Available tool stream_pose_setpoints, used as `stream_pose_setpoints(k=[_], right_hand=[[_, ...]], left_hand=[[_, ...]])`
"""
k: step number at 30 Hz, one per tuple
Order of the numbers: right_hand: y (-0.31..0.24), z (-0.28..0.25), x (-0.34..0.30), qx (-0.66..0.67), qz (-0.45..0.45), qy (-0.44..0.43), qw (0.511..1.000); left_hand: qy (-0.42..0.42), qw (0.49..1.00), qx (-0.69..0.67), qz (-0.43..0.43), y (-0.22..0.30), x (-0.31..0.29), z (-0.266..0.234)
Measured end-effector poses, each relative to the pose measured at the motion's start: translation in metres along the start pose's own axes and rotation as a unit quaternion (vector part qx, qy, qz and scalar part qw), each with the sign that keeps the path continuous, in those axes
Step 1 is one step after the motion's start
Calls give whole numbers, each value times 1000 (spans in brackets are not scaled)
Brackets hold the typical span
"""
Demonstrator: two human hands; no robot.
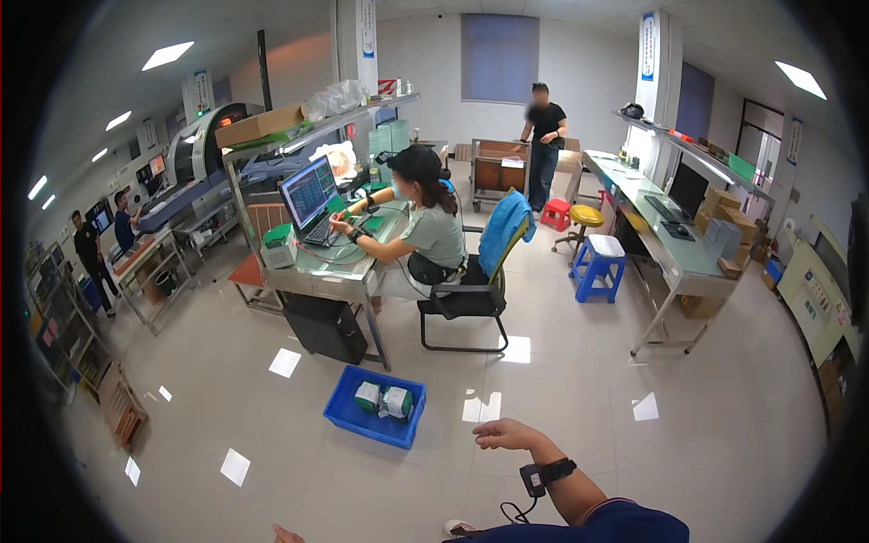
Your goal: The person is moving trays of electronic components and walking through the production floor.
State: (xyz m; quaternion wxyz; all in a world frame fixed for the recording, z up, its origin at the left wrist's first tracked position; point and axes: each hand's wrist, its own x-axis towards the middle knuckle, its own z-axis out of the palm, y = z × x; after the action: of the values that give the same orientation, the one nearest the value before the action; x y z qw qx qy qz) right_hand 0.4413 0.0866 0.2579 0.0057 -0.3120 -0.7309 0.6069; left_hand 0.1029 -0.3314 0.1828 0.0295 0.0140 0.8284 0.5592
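Our right hand [503, 435] hangs empty over bare floor, grip loosely apart, just right of the blue bin [376, 419] near the table [337, 282] leg. Left hand [286, 536] barely peeks in, grip can't tell.

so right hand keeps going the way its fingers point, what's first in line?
Probably the blue bin on the floor: the right hand points left toward it, open and holding nothing. Depth is unclear; it may pass above the bin.

A bin [377, 419] sits on the floor [579, 407] before a workbench [333, 276]. A person [425, 226] sits at the workbench's right edge; a stool [598, 265] stands further right, beside a long bench [674, 258].
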Motion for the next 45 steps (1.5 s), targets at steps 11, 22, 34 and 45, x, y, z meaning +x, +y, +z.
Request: stream_pose_setpoints(k=[11,22,34,45], right_hand=[[-7,6,37,-19,-30,-79,996],[-21,17,62,-68,-66,-129,987],[-37,18,74,-94,-97,-110,985],[-46,52,106,16,-47,-172,984]], left_hand=[[-52,994,-84,-36,71,-74,-38],[14,991,-120,-56,46,-107,-57],[-17,1000,-5,-24,55,-109,-45],[36,992,-124,3,45,-106,-81]])
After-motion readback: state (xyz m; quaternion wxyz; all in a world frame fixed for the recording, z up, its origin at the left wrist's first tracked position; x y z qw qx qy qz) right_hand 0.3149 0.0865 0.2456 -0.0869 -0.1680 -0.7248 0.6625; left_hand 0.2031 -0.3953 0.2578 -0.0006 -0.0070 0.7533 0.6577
